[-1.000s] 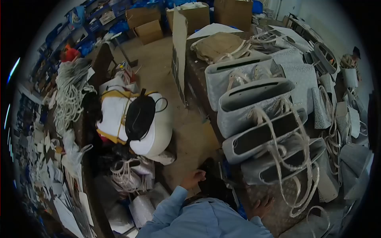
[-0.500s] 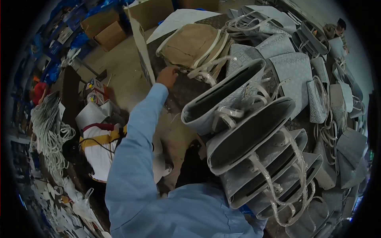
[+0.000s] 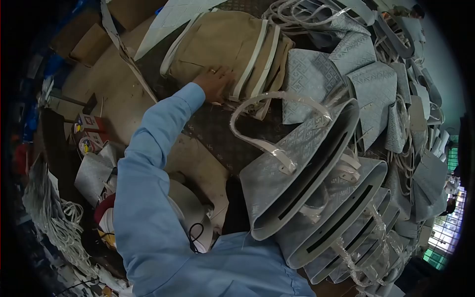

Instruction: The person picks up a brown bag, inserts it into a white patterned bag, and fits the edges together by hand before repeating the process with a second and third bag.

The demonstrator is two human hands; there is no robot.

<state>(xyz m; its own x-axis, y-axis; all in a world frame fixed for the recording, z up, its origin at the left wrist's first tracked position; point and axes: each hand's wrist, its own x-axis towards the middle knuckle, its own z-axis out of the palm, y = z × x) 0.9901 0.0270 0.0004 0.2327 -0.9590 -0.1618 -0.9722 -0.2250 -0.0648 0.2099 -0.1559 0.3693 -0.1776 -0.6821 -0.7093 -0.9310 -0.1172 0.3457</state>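
Note:
My left hand (image 3: 213, 84), in a light blue sleeve, lies on the front of a stack of tan fabric pieces with white trim (image 3: 217, 42). Its fingers are stretched out over the cloth. Nearest to my body on the right stands a grey patterned handbag (image 3: 282, 153), tilted, with its mouth open and a plastic-wrapped handle (image 3: 269, 94) arching up. Behind that bag, more grey handbags (image 3: 341, 208) lean in a row. My right hand does not show.
Grey patterned bag panels (image 3: 311, 79) and loose handles (image 3: 302, 15) cover the right side of the dark table (image 3: 222, 131). On the left are a bundle of white cords (image 3: 64, 222), a small red-and-white box (image 3: 91, 123) and cardboard boxes (image 3: 89, 44). A window glows at right.
My left hand has moved from the near edge of the tan stack onto its cloth. The nearest handbag has shifted and turned, its handle now raised. The view has swung rightward.

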